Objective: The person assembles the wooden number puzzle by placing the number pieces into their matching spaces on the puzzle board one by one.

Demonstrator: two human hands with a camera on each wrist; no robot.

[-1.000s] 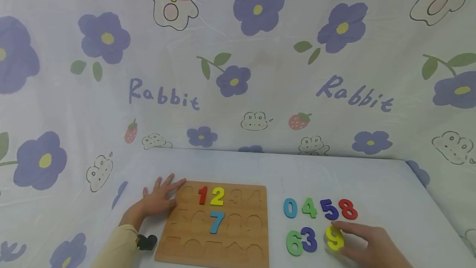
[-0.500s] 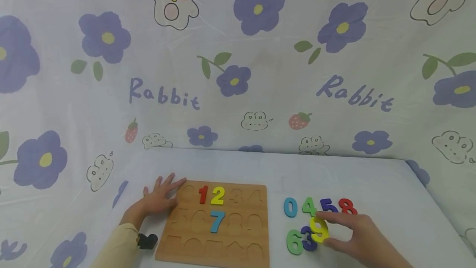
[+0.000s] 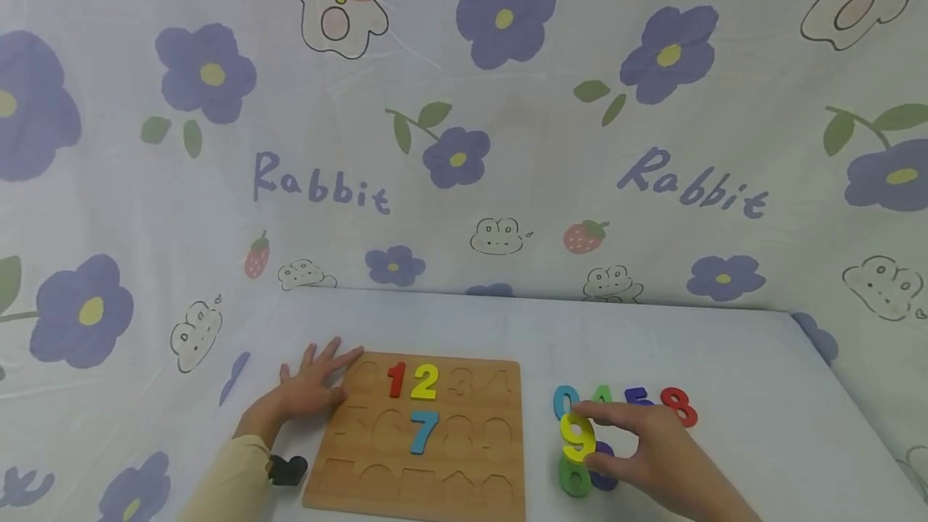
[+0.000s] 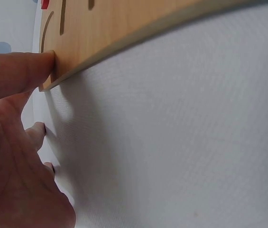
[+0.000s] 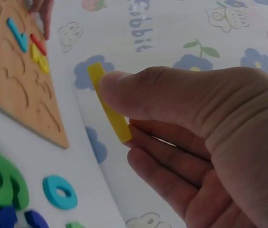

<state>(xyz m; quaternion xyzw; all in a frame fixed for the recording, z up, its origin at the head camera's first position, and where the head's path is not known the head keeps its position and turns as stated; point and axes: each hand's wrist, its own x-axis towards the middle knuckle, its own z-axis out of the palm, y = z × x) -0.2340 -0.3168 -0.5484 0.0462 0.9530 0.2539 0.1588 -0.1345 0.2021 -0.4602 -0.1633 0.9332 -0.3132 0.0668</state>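
Between thumb and fingers my right hand (image 3: 660, 451) pinches a yellow number 9 (image 3: 577, 437), which in the right wrist view shows edge-on as a yellow strip (image 5: 109, 103). In the head view it is above the green 6 (image 3: 575, 480) and partly covers it; the purple 3 (image 3: 603, 470) is half hidden by the thumb. My left hand (image 3: 312, 387) rests at the upper left corner of a wooden number board (image 3: 391, 457), with fingers spread and the thumb touching the board's edge. A red 1 (image 3: 395, 379), a yellow 2 (image 3: 424, 383) and a blue 7 (image 3: 424, 432) sit in the board.
Beyond the right hand lie a blue 0 (image 3: 564, 401), a green 4 (image 3: 602, 395), a purple 5 (image 3: 640, 396) and a red 8 (image 3: 679, 407) on the white table (image 3: 710, 345). A dark object (image 3: 287, 470) is at the left wrist. Patterned cloth (image 3: 551, 143) hangs behind.
My right hand has lifted the yellow 9 and carried it left, from right of the purple 3 to over the green 6. The left hand and board have stayed put.
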